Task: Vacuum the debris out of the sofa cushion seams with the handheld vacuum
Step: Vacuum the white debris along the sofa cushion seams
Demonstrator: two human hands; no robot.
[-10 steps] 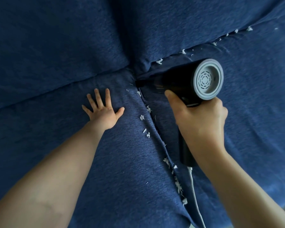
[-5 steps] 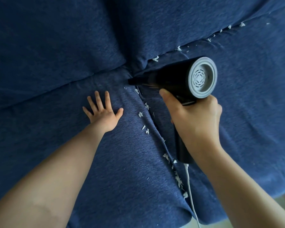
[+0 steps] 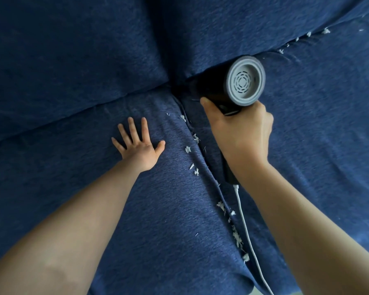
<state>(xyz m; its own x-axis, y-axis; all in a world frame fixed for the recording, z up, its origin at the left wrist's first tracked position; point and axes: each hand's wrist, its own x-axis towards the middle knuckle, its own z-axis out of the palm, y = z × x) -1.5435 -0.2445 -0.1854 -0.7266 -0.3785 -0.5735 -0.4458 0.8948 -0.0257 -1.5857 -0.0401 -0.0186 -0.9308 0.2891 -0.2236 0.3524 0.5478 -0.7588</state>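
Left hand [image 3: 137, 145]: flat, palm down on the left seat cushion [image 3: 94, 199], four fingers and thumb spread straight, gripping nothing.

Centre seam [image 3: 202, 150] between the two seat cushions: white debris flakes [image 3: 235, 236] scattered along it and just left of it. Roughly four loose flakes near the left hand's thumb side, a denser cluster lower down beside the cord; exact count not resolvable.

Right hand [image 3: 242, 133]: fingers curled tight round the black handle of the handheld vacuum [image 3: 232, 81], thumb laid along the body. One vacuum, grey vented rear cap facing the camera, nozzle end down in the junction where the seat and back cushions meet. One white cord [image 3: 246, 231] hangs from the handle base.

Rear seam [image 3: 303, 39], far right: about five more flakes.
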